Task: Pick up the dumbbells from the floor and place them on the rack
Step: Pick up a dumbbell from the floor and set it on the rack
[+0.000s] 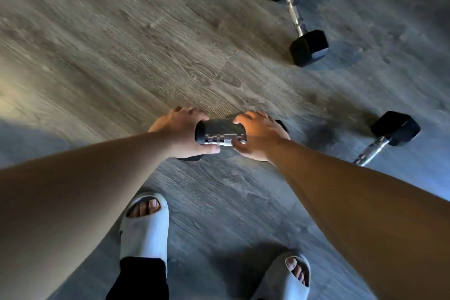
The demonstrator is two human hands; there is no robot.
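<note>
A black hex dumbbell (pixel 220 140) with a chrome handle lies crosswise in the middle of the view, low over the wooden floor. My left hand (pixel 179 133) wraps its left head and my right hand (pixel 259 136) wraps its right head, thumbs near the handle. Whether it rests on the floor or is lifted I cannot tell. A second dumbbell (pixel 295 11) lies on the floor at the upper right. A third dumbbell (pixel 387 136) lies at the right, its lower end hidden behind my right forearm. No rack is in view.
Grey wood-plank floor (pixel 121 44) fills the view. My two feet in white open-toe slides stand below the hands, the left slide (pixel 146 224) and the right slide (pixel 289 277).
</note>
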